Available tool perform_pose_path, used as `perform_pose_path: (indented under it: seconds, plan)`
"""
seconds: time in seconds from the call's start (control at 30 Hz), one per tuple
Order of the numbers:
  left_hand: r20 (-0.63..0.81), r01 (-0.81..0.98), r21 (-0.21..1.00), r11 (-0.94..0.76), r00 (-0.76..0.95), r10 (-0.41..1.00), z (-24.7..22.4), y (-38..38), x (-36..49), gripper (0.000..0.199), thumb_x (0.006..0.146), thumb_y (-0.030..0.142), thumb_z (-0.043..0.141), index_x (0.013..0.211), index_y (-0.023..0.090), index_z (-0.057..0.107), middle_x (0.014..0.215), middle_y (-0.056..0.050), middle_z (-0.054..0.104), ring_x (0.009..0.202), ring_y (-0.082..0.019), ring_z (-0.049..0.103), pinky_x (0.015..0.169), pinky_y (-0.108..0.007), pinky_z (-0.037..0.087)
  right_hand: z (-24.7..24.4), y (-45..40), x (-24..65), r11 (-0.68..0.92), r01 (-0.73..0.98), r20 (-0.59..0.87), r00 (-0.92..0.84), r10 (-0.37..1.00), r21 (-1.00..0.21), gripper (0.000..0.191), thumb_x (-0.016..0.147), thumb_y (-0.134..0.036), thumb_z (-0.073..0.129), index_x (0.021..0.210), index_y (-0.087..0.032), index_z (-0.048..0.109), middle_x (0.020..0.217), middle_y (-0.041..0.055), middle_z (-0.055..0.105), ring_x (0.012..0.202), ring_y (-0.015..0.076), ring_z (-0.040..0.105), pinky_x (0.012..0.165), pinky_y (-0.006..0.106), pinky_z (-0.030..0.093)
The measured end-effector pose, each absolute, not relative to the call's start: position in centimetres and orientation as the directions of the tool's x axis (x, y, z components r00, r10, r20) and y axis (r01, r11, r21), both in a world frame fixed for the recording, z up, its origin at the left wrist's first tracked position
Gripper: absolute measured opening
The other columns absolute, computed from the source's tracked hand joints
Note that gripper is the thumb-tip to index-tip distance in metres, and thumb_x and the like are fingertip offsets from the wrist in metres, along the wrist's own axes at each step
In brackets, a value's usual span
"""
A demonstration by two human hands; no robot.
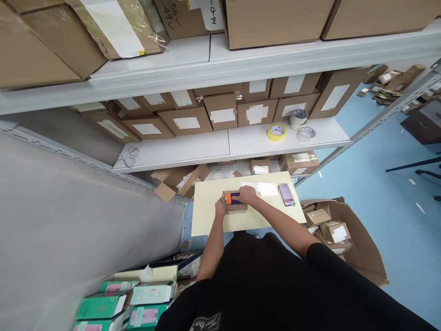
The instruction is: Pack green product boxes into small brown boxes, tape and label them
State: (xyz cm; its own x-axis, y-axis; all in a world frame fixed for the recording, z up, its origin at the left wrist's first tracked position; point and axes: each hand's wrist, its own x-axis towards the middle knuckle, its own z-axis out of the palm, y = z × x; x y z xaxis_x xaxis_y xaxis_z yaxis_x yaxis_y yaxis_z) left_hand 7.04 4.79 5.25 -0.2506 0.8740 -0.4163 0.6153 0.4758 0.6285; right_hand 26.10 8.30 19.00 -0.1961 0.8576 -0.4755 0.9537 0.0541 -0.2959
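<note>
On the cream table board, a small open cardboard box lies in front of me. An orange and dark blue package sits in or over its opening; I cannot tell how deep. My left hand is closed on the left end of the cardboard box, close to the package's orange end. My right hand reaches over from the right, with its fingers closed on the dark blue end of the package. Behind my right hand lie white paper labels. A phone-like item with a blurred screen rests at the board's right.
A shelf beyond the board bears cardboard boxes, a yellow tape roll and white tape rolls. A large carton of parcels stands at right. Green boxes are stacked at lower left, beside the grey wall.
</note>
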Motion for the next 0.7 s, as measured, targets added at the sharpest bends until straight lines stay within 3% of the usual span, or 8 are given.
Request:
perform_pose_path:
  seconds: [0.23, 0.33, 0.53, 0.7]
  plan:
    - [-0.369, 0.672, 0.595, 0.442, -0.260, 0.892, 5.3, 4.2, 8.1, 0.067, 0.110, 0.048, 0.018, 0.123, 0.012, 0.073, 0.122, -0.018, 0.077, 0.122, -0.031, 0.068, 0.105, -0.038, 0.048, 17.0, 6.9, 39.0, -0.081, 0.972, -0.470, -0.034, 0.882, -0.221, 0.061, 0.083, -0.070, 0.074, 0.094, -0.009, 0.078, 0.100, 0.0241, 0.076, 0.105, 0.0343, 0.070, 0.086, 0.036, 0.053]
    - [-0.364, 0.684, 0.582, 0.439, -0.263, 0.893, 5.5, 4.2, 8.2, 0.069, 0.110, 0.048, 0.016, 0.122, 0.012, 0.073, 0.122, -0.019, 0.076, 0.121, -0.031, 0.068, 0.105, -0.039, 0.048, 16.4, 6.1, 41.9, -0.119, 0.967, -0.462, 0.002, 0.887, -0.225, 0.062, 0.083, -0.069, 0.075, 0.095, -0.007, 0.078, 0.097, 0.0253, 0.075, 0.108, 0.0367, 0.068, 0.087, 0.040, 0.053]
    - [-0.373, 0.703, 0.549, 0.452, -0.278, 0.885, 6.1, 4.2, 8.4, 0.068, 0.110, 0.047, 0.017, 0.121, 0.012, 0.073, 0.120, -0.019, 0.077, 0.119, -0.031, 0.069, 0.103, -0.039, 0.050, 13.7, 5.7, 37.1, -0.157, 0.973, -0.467, 0.061, 0.882, -0.169, 0.050, 0.087, -0.055, 0.074, 0.109, -0.011, 0.078, 0.108, 0.0240, 0.075, 0.105, 0.0362, 0.072, 0.085, 0.041, 0.055]
    - [-0.365, 0.711, 0.538, 0.453, -0.289, 0.885, 6.5, 4.1, 8.1, 0.067, 0.109, 0.048, 0.017, 0.120, 0.013, 0.074, 0.121, -0.018, 0.077, 0.120, -0.031, 0.070, 0.104, -0.039, 0.050, 9.6, 4.2, 31.4, -0.164, 0.972, -0.557, 0.044, 0.829, -0.167, 0.038, 0.096, -0.041, 0.064, 0.115, -0.010, 0.076, 0.111, 0.0237, 0.077, 0.105, 0.0345, 0.073, 0.087, 0.042, 0.055]
